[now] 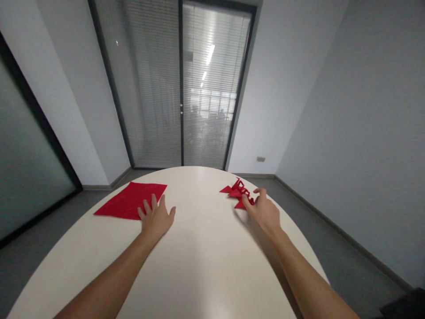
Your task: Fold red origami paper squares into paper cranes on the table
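A flat red sheet (124, 201), which looks like paper or thin cloth, lies on the left of the round white table. My left hand (157, 217) rests with fingers spread, their tips over the sheet's right edge. Across the table, several red folded paper pieces (234, 192) with pointed triangular ends and looped parts sit in a slanting row. My right hand (265, 212) is at the nearest piece, thumb against it and fingers curved but apart from the thumb. Part of that piece is hidden behind the hand.
The white table (195, 252) has a curved edge, with grey floor around it. Beyond stands a glass partition (156, 88) with blinds and a dark frame. A wall socket (260, 159) is low on the back wall. Some dark object (405, 303) shows at the lower right.
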Demonstrator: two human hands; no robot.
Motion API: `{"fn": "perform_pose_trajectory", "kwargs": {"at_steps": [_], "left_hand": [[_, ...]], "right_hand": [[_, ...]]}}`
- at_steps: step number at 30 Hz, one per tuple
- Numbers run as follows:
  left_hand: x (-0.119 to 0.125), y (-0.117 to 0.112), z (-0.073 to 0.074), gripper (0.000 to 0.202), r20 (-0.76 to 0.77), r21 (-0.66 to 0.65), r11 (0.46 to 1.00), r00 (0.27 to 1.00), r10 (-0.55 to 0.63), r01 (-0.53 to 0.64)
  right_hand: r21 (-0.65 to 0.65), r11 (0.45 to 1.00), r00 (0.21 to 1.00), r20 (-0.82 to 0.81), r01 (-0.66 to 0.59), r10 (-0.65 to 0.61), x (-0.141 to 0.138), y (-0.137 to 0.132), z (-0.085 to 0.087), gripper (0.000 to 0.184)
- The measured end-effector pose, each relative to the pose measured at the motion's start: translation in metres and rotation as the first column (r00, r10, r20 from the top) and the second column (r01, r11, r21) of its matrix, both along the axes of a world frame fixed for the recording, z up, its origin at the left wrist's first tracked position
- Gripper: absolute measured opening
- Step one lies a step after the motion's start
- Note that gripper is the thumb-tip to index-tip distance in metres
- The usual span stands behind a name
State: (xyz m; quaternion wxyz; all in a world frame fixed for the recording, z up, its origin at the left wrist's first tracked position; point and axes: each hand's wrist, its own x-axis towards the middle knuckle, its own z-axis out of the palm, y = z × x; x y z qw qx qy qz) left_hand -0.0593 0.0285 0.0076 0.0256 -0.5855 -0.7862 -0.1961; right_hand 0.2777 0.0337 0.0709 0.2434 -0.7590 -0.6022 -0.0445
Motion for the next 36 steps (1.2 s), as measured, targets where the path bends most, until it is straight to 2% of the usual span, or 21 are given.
{"fn": "perform_pose_trajectory", "kwargs": {"at_steps": [3, 5, 7, 9, 11, 12, 14, 16, 18, 19, 21, 24, 26, 28, 30, 31, 33, 34, 36], "left_hand": [[0.004, -0.003, 0.002, 0.067, -0.014, -0.059, 0.998, 1.000, -0.020, 0.019], [0.017, -0.012, 0.009, 0.061, -0.039, -0.053, 0.994, 0.994, -0.099, 0.097], [0.037, -0.027, 0.018, 0.056, -0.030, -0.055, 0.977, 0.977, -0.210, 0.208], [0.058, -0.045, 0.026, 0.053, -0.017, -0.052, 0.943, 0.943, -0.331, 0.330], [0.079, -0.065, 0.033, 0.049, 0.012, -0.054, 0.884, 0.886, -0.464, 0.464], [0.087, -0.074, 0.035, 0.046, 0.031, -0.060, 0.856, 0.858, -0.513, 0.514], [0.099, -0.088, 0.041, 0.039, 0.083, -0.071, 0.800, 0.803, -0.591, 0.596], [0.105, -0.094, 0.046, 0.032, 0.128, -0.061, 0.747, 0.748, -0.651, 0.662], [0.104, -0.091, 0.050, 0.027, 0.158, -0.071, 0.732, 0.733, -0.662, 0.677], [0.101, -0.086, 0.050, 0.030, 0.168, -0.088, 0.744, 0.746, -0.644, 0.662], [0.091, -0.071, 0.045, 0.034, 0.136, -0.065, 0.788, 0.788, -0.601, 0.612], [0.074, -0.049, 0.029, 0.052, -0.005, 0.015, 0.831, 0.831, -0.557, 0.557], [0.067, -0.040, 0.017, 0.059, -0.022, -0.061, 0.822, 0.822, -0.568, 0.566], [0.066, -0.038, 0.009, 0.060, -0.019, -0.149, 0.794, 0.801, -0.598, 0.589], [0.071, -0.041, 0.007, 0.061, -0.029, -0.192, 0.761, 0.772, -0.635, 0.620], [0.074, -0.044, 0.007, 0.061, -0.034, -0.203, 0.746, 0.757, -0.653, 0.634], [0.081, -0.050, 0.009, 0.062, -0.039, -0.225, 0.719, 0.732, -0.681, 0.657], [0.084, -0.053, 0.010, 0.063, -0.042, -0.237, 0.712, 0.725, -0.688, 0.661], [0.086, -0.055, 0.011, 0.062, -0.050, -0.257, 0.703, 0.717, -0.695, 0.664]], "right_hand": [[0.051, 0.994, 0.995, 0.035, -0.095, 0.094, -0.010, -0.003, -0.002, 0.046], [0.081, 0.976, 0.979, 0.032, -0.201, 0.200, -0.018, -0.005, -0.006, 0.040], [0.084, 0.927, 0.929, -0.019, -0.366, 0.369, -0.026, -0.009, -0.009, 0.034], [0.079, 0.857, 0.849, -0.115, -0.509, 0.515, -0.034, -0.014, -0.014, 0.033], [0.079, 0.780, 0.761, -0.177, -0.621, 0.624, -0.044, -0.019, -0.019, 0.032], [0.084, 0.722, 0.705, -0.164, -0.686, 0.690, -0.048, -0.022, -0.022, 0.031], [0.065, 0.570, 0.560, -0.125, -0.819, 0.819, -0.055, -0.027, -0.027, 0.033], [0.020, 0.457, 0.453, -0.096, -0.889, 0.886, -0.060, -0.030, -0.030, 0.038], [-0.035, 0.393, 0.395, -0.073, -0.919, 0.916, -0.062, -0.031, -0.033, 0.040], [-0.057, 0.377, 0.381, -0.065, -0.924, 0.922, -0.062, -0.031, -0.033, 0.040], [-0.080, 0.373, 0.377, -0.058, -0.925, 0.924, -0.060, -0.032, -0.031, 0.039], [-0.095, 0.402, 0.409, -0.056, -0.910, 0.911, -0.058, -0.034, -0.024, 0.039], [-0.115, 0.448, 0.455, -0.045, -0.887, 0.889, -0.058, -0.037, -0.018, 0.034], [-0.114, 0.526, 0.532, -0.027, -0.843, 0.846, -0.063, -0.042, -0.013, 0.029], [-0.056, 0.605, 0.606, -0.023, -0.795, 0.795, -0.071, -0.047, -0.012, 0.033], [-0.018, 0.619, 0.620, -0.040, -0.785, 0.784, -0.075, -0.050, -0.014, 0.037], [-0.001, 0.601, 0.600, -0.060, -0.800, 0.798, -0.083, -0.053, -0.021, 0.046], [-0.044, 0.575, 0.576, -0.068, -0.817, 0.814, -0.086, -0.053, -0.026, 0.050], [-0.142, 0.561, 0.575, -0.092, -0.816, 0.813, -0.087, -0.049, -0.036, 0.056]]}}
